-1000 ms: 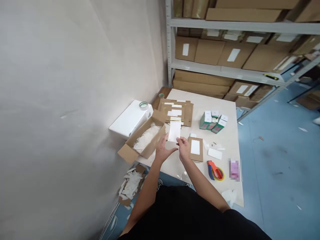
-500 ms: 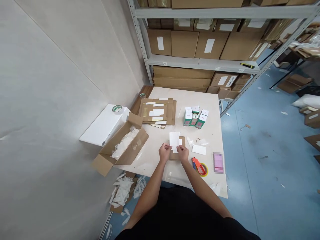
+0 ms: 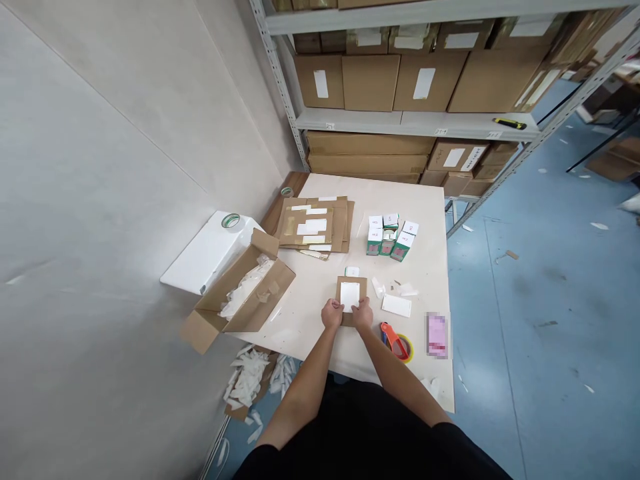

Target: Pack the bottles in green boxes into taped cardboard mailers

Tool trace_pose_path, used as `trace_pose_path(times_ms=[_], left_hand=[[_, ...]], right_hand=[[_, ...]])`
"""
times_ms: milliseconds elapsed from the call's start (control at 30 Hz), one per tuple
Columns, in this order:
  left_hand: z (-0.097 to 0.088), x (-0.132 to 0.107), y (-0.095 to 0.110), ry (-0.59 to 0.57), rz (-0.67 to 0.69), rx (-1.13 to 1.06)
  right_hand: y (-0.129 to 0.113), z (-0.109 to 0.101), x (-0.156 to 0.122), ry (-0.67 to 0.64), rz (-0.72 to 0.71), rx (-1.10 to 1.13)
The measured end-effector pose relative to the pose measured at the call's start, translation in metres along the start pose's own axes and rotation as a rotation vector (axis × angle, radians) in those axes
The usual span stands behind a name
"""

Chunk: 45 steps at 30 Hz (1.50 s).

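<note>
A small flat brown cardboard box with a white label on top lies on the white table in front of me. My left hand and my right hand rest side by side at the box's near edge, fingers curled and pressing on the label's lower edge. A loose white label lies just right of the box. Several small green and white boxes stand farther back.
An open carton of white backing strips overhangs the table's left edge, next to a white unit with a tape roll. Flattened brown boxes are stacked at the back left. A tape dispenser lies near right. Shelves of cartons stand behind.
The white label that my hands held up above the table has come down flat onto the small brown box. Both hands dropped to the box's near edge.
</note>
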<state>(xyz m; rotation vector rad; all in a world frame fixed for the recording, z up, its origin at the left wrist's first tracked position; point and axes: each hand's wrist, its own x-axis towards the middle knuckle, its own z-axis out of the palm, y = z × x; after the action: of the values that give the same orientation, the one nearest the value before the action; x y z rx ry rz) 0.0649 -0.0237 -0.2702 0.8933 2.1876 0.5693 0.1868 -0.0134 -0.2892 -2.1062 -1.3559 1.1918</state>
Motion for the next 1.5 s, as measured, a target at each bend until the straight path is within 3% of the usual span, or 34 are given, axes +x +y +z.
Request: trace_pose_path(times_ms=[233,433,500,567,667,800,967,1067,1167,1300,1400,1500], left_hand=[[0.005,0.002,0.002,-0.024,0.042,0.203],[-0.007,0.012,0.008,-0.042,0.096,0.434],[-0.01,0.014,0.007,-0.079,0.189,0.444],[-0.009,0.013,0.001,-0.177,0.374,0.437],[-0.004,0.009,-0.015,-0.328,0.495,0.382],[-0.003,0.014,-0.037,-0.436,0.428,0.324],[-0.016,0.037,-0.051,-0.508,0.419,0.225],[-0.028,0.049,-0.059,-0.549,0.464,0.154],[-0.047,0.061,-0.073,-0.58,0.473,0.095],[-0.078,0.073,-0.097,-0.543,0.301,-0.03],[-0.092,0.069,-0.114,-0.519,0.255,-0.24],[-0.099,0.055,-0.121,-0.581,0.28,-0.468]], right_hand=[[-0.003,0.003,0.007,-0.054,0.001,-0.072],[-0.002,-0.007,0.021,-0.067,-0.013,-0.175],[0.002,-0.011,0.02,-0.042,-0.014,-0.195],[0.007,-0.011,0.016,0.016,-0.038,-0.234],[0.013,-0.009,0.005,0.098,-0.087,-0.296],[0.021,-0.005,-0.007,0.145,-0.109,-0.319],[0.025,0.004,-0.019,0.155,-0.111,-0.312],[0.024,0.016,-0.028,0.128,-0.09,-0.231],[0.023,0.03,-0.038,0.097,-0.164,-0.086],[0.021,0.046,-0.049,0.161,-0.146,0.087],[0.017,0.058,-0.055,0.162,-0.037,0.162],[0.01,0.071,-0.06,0.027,-0.015,0.262]])
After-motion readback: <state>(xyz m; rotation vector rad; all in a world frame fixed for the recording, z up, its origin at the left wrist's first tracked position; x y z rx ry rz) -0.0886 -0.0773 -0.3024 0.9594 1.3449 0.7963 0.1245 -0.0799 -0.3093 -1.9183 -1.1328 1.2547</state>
